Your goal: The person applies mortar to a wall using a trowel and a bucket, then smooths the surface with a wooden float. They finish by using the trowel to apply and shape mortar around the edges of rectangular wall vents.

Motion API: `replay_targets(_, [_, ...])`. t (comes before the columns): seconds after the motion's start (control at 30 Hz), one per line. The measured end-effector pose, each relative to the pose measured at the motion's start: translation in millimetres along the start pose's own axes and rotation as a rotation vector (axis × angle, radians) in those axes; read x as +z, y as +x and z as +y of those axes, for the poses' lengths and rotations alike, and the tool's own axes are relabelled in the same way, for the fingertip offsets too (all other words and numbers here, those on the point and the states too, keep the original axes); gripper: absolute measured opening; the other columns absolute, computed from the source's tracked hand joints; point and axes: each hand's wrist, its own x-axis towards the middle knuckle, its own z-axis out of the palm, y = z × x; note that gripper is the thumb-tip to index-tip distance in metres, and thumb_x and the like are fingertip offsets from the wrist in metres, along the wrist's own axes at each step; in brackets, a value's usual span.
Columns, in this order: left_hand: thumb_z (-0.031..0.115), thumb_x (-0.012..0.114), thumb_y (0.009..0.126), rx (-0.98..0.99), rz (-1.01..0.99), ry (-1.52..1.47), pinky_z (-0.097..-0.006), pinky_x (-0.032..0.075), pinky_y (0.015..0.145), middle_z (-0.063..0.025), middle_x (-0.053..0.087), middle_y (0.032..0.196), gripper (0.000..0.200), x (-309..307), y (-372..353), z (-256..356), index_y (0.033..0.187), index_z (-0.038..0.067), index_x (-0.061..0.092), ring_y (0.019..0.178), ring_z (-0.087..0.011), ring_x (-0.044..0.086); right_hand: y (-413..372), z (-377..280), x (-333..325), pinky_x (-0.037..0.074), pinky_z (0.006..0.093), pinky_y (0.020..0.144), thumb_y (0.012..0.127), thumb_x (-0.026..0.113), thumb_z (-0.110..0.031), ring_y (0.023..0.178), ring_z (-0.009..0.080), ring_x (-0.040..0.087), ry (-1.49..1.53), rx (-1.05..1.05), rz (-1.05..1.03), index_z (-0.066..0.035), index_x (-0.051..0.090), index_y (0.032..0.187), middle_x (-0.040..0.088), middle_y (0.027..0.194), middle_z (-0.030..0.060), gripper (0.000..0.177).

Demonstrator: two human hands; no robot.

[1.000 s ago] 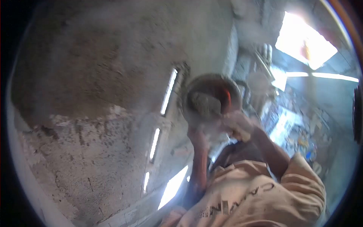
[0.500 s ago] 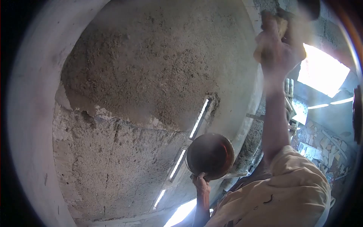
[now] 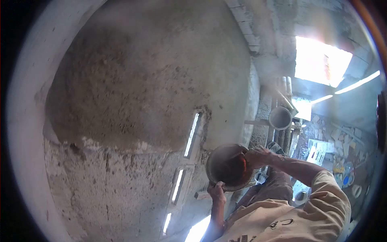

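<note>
My left hand grips the lower rim of a round, dark bucket, thumb over the edge. The bucket's mouth is tilted toward me, and its contents are too dark to make out. An orange-red glow shows on its inner right side. My right hand is at the bucket's right rim, fingers curled and partly inside the opening. Whatever those fingers hold is hidden in shadow. Facing me is a wall with rough, darker plaster above and paler, pitted plaster below.
Narrow bright slots pierce the wall. Wooden poles and a plank end stand by its right side. A pale round container rests near the poles. Rubble and a blue item lie on the floor far below. A bright opening is at upper right.
My right hand has come down from high at the upper right to the bucket's rim. The view has shifted, bringing the pale container into sight. My left hand still holds the bucket.
</note>
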Motion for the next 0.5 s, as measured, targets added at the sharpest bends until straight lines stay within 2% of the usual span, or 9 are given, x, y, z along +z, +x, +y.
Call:
replay_targets(0.1, [-0.005, 0.065, 0.075, 0.077, -0.199, 0.101, -0.0304, 0.052, 0.081, -0.0021, 0.071, 0.098, 0.036, 36.0, 11.7, 5.8, 0.110, 0.002, 0.070, 0.085, -0.0151, 0.064, 13.1, -3.8, 58.4, 0.060, 0.0442, 0.073, 0.083, 0.070, -0.018, 0.086, 0.0286, 0.076, -0.246, 0.146, 0.116, -0.014, 0.078, 0.095, 0.076, 0.087, 0.0114, 0.014])
replay_targets(0.13, [-0.005, 0.065, 0.075, 0.104, -0.250, 0.118, -0.0306, 0.052, 0.082, -0.0019, 0.071, 0.099, 0.036, 50.5, 14.0, 11.5, 0.110, 0.002, 0.071, 0.086, -0.0146, 0.064, 4.3, -10.7, 67.8, 0.061, 0.0435, 0.072, 0.082, 0.070, -0.014, 0.087, 0.0284, 0.077, -0.235, 0.039, 0.162, -0.011, 0.079, 0.096, 0.078, 0.091, 0.0114, 0.016])
replay_targets(0.17, [-0.005, 0.065, 0.075, 0.127, -0.296, 0.141, -0.0307, 0.052, 0.082, -0.0018, 0.071, 0.100, 0.037, 60.4, 14.6, 17.2, 0.111, 0.001, 0.071, 0.087, -0.0142, 0.064, -1.2, -4.9, 71.5, 0.061, 0.0445, 0.071, 0.082, 0.070, -0.015, 0.084, 0.0286, 0.078, -0.218, 0.026, 0.130, -0.010, 0.078, 0.090, 0.077, 0.087, 0.0115, 0.013])
replay_targets(0.2, [-0.005, 0.063, 0.076, 0.117, -0.269, 0.197, -0.0317, 0.052, 0.083, -0.0021, 0.072, 0.100, 0.037, 70.5, 15.2, 20.6, 0.112, -0.001, 0.071, 0.087, -0.0142, 0.064, -13.8, -5.5, 62.0, 0.061, 0.0454, 0.070, 0.081, 0.070, -0.017, 0.081, 0.0288, 0.078, -0.203, 0.010, 0.098, -0.010, 0.078, 0.085, 0.077, 0.083, 0.0116, 0.011])
replay_targets(0.23, [-0.003, 0.064, 0.076, 0.212, -0.306, 0.190, -0.0322, 0.052, 0.082, -0.0029, 0.073, 0.098, 0.037, 75.1, 16.6, 18.5, 0.112, -0.001, 0.071, 0.086, -0.0148, 0.065, -25.5, -6.3, 50.2, 0.061, 0.0464, 0.068, 0.081, 0.071, -0.019, 0.078, 0.0291, 0.078, -0.188, -0.008, 0.061, -0.009, 0.078, 0.080, 0.076, 0.079, 0.0117, 0.012])
replay_targets(0.27, [-0.002, 0.065, 0.075, 0.304, -0.344, 0.182, -0.0327, 0.053, 0.082, -0.0037, 0.073, 0.096, 0.036, 79.2, 19.0, 14.7, 0.111, -0.001, 0.071, 0.084, -0.0155, 0.066, -30.5, -3.3, 34.0, 0.061, 0.0405, 0.077, 0.083, 0.071, -0.015, 0.090, 0.0269, 0.077, -0.166, 0.119, 0.065, -0.011, 0.078, 0.088, 0.078, 0.092, 0.0095, 0.010])
replay_targets(0.3, [0.000, 0.065, 0.075, 0.393, -0.380, 0.176, -0.0332, 0.053, 0.081, -0.0045, 0.074, 0.094, 0.036, 80.5, 20.5, 10.1, 0.111, -0.001, 0.071, 0.083, -0.0161, 0.066, -30.4, 1.1, 32.1, 0.061, 0.0403, 0.077, 0.084, 0.071, -0.015, 0.090, 0.0270, 0.077, -0.169, 0.168, 0.094, -0.011, 0.078, 0.089, 0.078, 0.093, 0.0096, 0.010])
replay_targets(0.37, [0.004, 0.067, 0.074, 0.463, -0.345, 0.298, -0.0343, 0.054, 0.079, -0.0067, 0.073, 0.088, 0.037, 87.6, 30.3, 1.5, 0.110, -0.001, 0.072, 0.078, -0.0173, 0.066, -27.3, 11.5, 30.6, 0.061, 0.0400, 0.077, 0.084, 0.072, -0.015, 0.091, 0.0272, 0.077, -0.189, 0.250, 0.154, -0.011, 0.078, 0.090, 0.078, 0.094, 0.0097, 0.010])
replay_targets(0.5, [0.010, 0.070, 0.072, 0.413, -0.221, 0.449, -0.0371, 0.052, 0.071, -0.0094, 0.067, 0.074, 0.031, 96.6, 28.4, 6.1, 0.102, 0.000, 0.072, 0.067, -0.0200, 0.062, -47.8, 3.4, 31.2, 0.061, 0.0421, 0.072, 0.084, 0.071, -0.015, 0.085, 0.0294, 0.077, -0.114, 0.066, 0.112, -0.007, 0.078, 0.088, 0.076, 0.086, 0.0128, 0.011])
